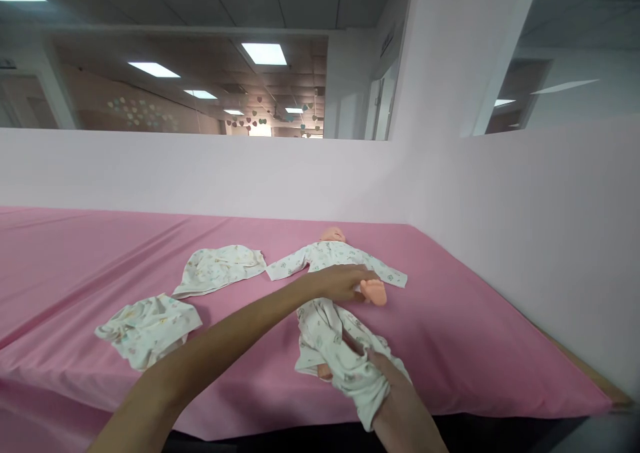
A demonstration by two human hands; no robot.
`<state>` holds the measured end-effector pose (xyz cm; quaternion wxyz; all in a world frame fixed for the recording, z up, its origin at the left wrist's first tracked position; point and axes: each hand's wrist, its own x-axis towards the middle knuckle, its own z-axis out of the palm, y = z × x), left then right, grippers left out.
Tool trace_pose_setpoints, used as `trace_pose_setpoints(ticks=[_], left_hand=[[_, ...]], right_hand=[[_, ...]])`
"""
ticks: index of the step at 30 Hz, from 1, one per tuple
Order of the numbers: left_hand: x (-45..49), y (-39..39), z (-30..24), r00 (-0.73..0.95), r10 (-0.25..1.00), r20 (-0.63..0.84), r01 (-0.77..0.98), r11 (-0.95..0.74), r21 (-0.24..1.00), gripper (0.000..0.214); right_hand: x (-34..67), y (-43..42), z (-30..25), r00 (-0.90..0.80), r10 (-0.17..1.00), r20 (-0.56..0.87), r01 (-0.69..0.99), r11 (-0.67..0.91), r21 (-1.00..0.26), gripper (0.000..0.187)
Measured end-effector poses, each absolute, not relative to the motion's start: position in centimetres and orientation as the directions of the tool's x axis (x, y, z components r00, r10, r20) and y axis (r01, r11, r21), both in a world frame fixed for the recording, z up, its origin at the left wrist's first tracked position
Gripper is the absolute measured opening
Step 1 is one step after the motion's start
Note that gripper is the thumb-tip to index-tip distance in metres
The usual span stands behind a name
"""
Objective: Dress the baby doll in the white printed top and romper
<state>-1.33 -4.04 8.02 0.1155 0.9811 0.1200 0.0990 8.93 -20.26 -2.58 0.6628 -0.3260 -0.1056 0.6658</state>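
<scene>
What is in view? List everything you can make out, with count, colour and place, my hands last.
doll: 1, peach, lying with head towards the wall
long-sleeved top: 1, white patterned, sleeves spread, below the doll's head
bunched garment: 1, white patterned, near edge
loose garments: 2, white patterned, left of the doll
sheet: 1, pink, under doll and garments
wall: white, behind and right
windows: 2, clear, ahead and right
ceiling lights: several, white, overhead
heart decorations: several, mixed colours, beyond the front window
left hand: 1, bare, at the doll's foot
right hand: 1, bare, partly covered by the bunched garment
</scene>
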Motion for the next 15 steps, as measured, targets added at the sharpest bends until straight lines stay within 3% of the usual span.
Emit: trace_pose_setpoints(ticks=[2,5,11,15], left_hand=[[-1.5,-4.3,7.2,0.959,0.234,0.158,0.201,-0.96,0.197,0.035],[-1.5,-4.9,5.0,0.964,0.194,0.18,0.194,-0.981,0.014,0.04],[-0.7,-6.5,2.1,0.959,0.172,0.227,0.24,-0.917,-0.32,0.036],[-0.1,-7.4,1.1,0.955,0.236,0.182,0.294,-0.849,-0.439,0.048]], right_hand=[[9.9,-19.9,-1.6,0.175,0.946,-0.273,-0.807,-0.022,-0.59,0.032],[11.3,-19.5,-0.8,0.283,0.928,-0.243,-0.765,0.065,-0.641,0.032],[11.4,-19.6,-1.7,0.218,0.968,-0.126,-0.725,0.074,-0.685,0.021],[10.8,-19.2,-2.4,0.191,0.978,-0.083,-0.692,0.074,-0.718,0.015]])
